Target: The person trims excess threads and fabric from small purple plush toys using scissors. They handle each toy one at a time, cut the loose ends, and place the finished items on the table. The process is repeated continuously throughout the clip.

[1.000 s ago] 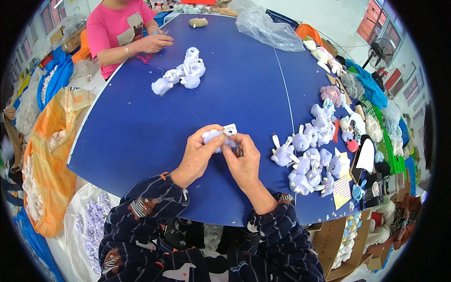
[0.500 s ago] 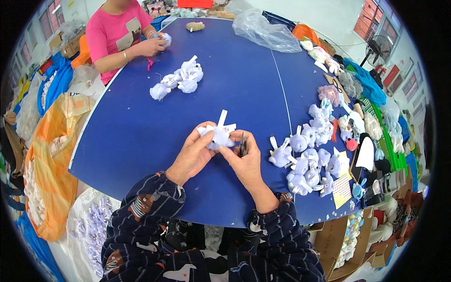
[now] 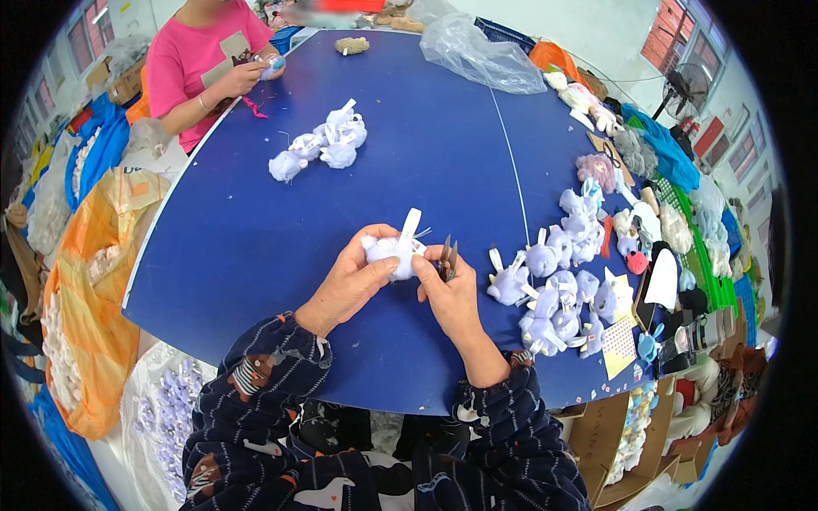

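A small lavender plush toy (image 3: 394,254) with a white ribbon tag sticking up is held between both hands above the blue table. My left hand (image 3: 354,277) is closed around its left side, thumb pressed on the fur. On the toy's right edge rest the thumb and fingers of my right hand (image 3: 450,294). That hand also carries small dark thread snips (image 3: 447,258), blades pointing up and away from the toy. To the right lies a pile of similar lavender plush toys (image 3: 558,307), several with white tags.
Another lavender group (image 3: 319,145) sits farther off on the blue table (image 3: 409,136). At the far left a person in pink (image 3: 196,68) handles a plush piece. A clear plastic bag (image 3: 477,55) lies at the back. A cardboard box (image 3: 605,439) stands below the table's right edge.
The plush toy has been turned in my hands, and its tag now leans right. The snips have tilted more upright into view. The person in pink has shifted left.
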Demonstrator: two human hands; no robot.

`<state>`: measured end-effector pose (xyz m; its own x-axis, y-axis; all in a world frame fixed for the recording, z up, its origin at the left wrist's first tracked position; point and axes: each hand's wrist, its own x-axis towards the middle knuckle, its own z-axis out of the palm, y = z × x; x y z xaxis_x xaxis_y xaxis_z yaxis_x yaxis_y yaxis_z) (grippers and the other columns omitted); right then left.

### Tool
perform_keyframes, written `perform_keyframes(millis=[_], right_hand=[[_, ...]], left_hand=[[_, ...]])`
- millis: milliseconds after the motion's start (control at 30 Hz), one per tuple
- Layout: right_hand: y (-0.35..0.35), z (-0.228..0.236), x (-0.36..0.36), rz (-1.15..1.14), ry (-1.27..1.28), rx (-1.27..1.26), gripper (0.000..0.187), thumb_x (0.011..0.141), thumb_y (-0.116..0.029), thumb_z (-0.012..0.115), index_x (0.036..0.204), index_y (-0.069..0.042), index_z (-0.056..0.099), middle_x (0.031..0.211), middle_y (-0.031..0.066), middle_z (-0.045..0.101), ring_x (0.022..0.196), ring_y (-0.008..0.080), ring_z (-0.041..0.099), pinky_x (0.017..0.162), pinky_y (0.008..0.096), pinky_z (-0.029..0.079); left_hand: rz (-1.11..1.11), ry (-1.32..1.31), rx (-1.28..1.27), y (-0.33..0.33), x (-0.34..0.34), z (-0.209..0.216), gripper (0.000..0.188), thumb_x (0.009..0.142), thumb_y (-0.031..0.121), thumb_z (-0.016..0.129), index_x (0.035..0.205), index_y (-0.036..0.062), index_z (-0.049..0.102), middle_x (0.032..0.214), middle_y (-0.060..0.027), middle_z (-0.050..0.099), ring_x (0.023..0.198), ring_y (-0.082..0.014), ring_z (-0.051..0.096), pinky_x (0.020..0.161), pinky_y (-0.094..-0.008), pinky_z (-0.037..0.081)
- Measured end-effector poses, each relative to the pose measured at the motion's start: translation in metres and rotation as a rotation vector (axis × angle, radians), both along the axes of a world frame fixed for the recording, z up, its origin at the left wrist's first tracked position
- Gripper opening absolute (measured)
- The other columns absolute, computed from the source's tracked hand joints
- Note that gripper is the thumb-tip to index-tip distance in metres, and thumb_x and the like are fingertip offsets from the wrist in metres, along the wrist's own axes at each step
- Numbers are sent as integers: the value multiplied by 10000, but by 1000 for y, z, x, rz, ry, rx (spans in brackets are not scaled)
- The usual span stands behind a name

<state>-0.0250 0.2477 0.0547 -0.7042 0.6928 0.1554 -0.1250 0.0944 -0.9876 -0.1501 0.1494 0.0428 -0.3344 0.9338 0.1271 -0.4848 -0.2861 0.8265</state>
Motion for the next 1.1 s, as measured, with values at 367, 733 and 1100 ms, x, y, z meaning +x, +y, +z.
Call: perform_keyframes(millis=[367,733,1100], right_hand=[[4,6,0,-1,98,-141,268,811,-199,645,954,14,566,772,17,548,529,49,473,442,184,376],[1,-2,-1,62,87,-327,152,838,-147,587,803,0,575,631,9,515,464,55,421,417,219,366],[-2,0,-2,150,83,-342,279,829,-268,622,851,7,582,683,33,533,449,32,367,416,221,380]], left_hand=[[-89,-118,9,0,-2,-1,328,888,99,479,1196,41,381,1137,-113,496,1062,-200,519,907,-349,441],[-307,21,-151,-15,-13,12,291,872,157,521,1129,40,452,1033,-85,542,916,-164,571,715,-321,518],[128,-211,321,-57,-113,46,602,854,525,464,1253,77,415,998,-147,601,847,-241,596,717,-319,485]])
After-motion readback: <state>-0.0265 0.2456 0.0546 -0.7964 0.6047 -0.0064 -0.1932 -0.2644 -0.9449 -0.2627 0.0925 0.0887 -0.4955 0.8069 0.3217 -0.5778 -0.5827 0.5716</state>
